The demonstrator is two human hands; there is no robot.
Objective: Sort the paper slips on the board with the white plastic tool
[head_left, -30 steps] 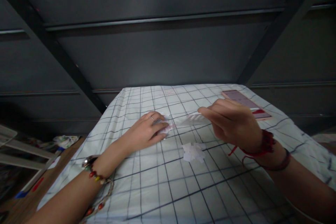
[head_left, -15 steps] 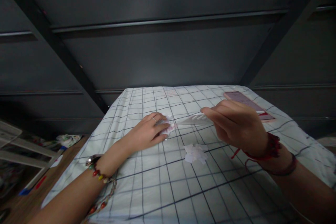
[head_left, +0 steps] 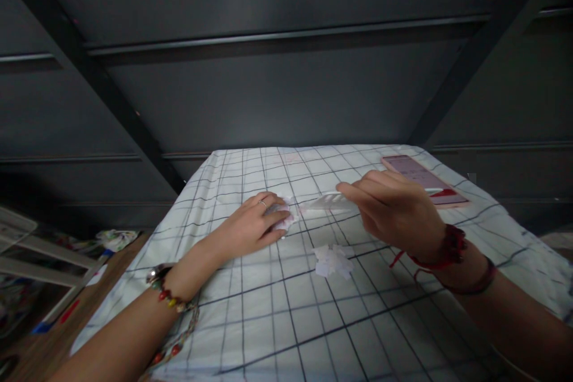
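My left hand [head_left: 255, 224] rests low on the cloth with its fingers curled over a cluster of thin white-pink pieces [head_left: 290, 218], holding it down and covering most of it. My right hand [head_left: 394, 206] is raised to the right, pinching a flat white slotted tool [head_left: 333, 200] between thumb and fingers. Its slotted end points left towards the cluster, and a thin white handle end shows beyond the hand. Between the hands, nearer to me, lies a separate heap of thin whitish petal-like pieces [head_left: 333, 261].
A white checked cloth [head_left: 268, 322] covers the table. Behind my right hand lies a pink phone [head_left: 416, 172] with its screen lit. A dark panelled wall [head_left: 268, 95] stands at the far edge. A white frame [head_left: 40, 268] and a crumpled bag [head_left: 117, 239] are down left.
My right hand and the slotted tool have shifted slightly left and away from me, showing more of the phone. My left hand and the loose heap have stayed in place.
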